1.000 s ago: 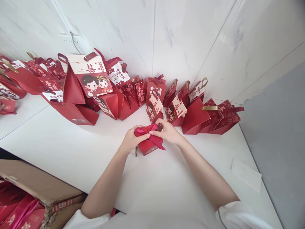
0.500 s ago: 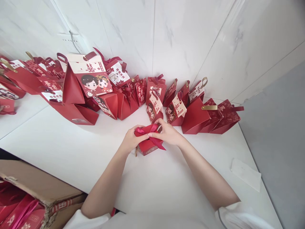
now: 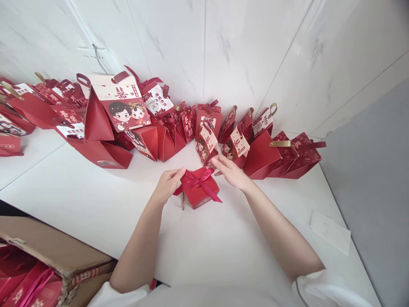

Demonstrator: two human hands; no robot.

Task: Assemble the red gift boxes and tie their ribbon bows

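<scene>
A small red gift box (image 3: 198, 197) stands in front of me, with a dark pink ribbon (image 3: 198, 181) tied in a bow on its top. My left hand (image 3: 166, 184) is at the box's left side, thumb and fingers pinched on the ribbon's left loop. At the bow's right loop is my right hand (image 3: 230, 171), its fingers somewhat apart; contact with the loop is hard to make out. A twisted gold-brown cord (image 3: 183, 201) hangs at the box's left edge.
Several red gift boxes (image 3: 263, 154) line the wall, some with printed couple figures. A larger cream-and-red box (image 3: 124, 106) sits on others at left. A cardboard carton (image 3: 54, 247) holding red boxes stands lower left. A white paper piece (image 3: 330, 232) lies right.
My hands have moved apart from the bow's middle, the left one outward to the left and the right one slightly right. The knot and both loops now show.
</scene>
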